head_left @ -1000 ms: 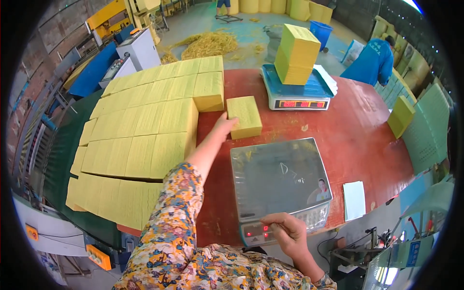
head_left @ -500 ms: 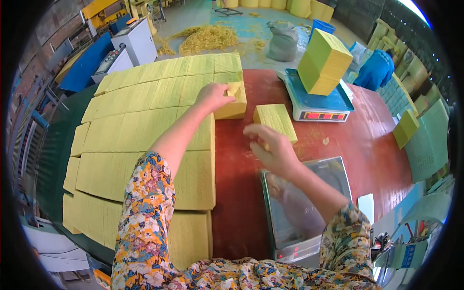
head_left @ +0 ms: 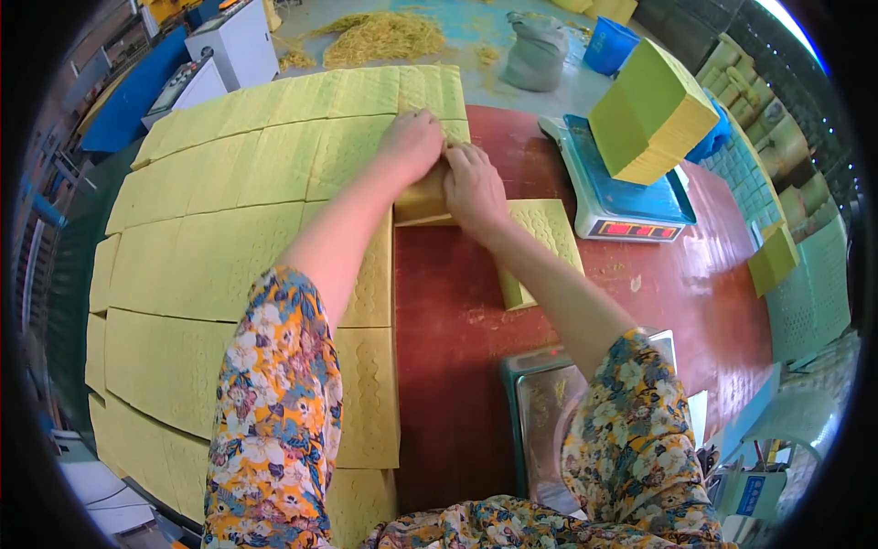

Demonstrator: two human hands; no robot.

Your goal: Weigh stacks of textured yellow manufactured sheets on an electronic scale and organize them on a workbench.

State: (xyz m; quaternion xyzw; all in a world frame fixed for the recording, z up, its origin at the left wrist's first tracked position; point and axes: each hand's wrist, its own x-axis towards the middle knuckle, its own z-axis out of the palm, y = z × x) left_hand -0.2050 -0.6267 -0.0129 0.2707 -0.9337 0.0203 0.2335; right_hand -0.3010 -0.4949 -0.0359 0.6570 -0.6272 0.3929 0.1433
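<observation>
A yellow stack [head_left: 421, 203] lies under left hand [head_left: 412, 145] and right hand [head_left: 476, 189], their grip unclear.

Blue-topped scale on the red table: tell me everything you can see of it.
The scale has a pale, plastic-looking body, a shallow blue tray and, on the side facing the wearer, a display lit red, so it appears switched on. It sits level on the far part of the red table. A tall yellow stack stands on the tray, covering part of it. The left hand and right hand are clear of it.
</observation>
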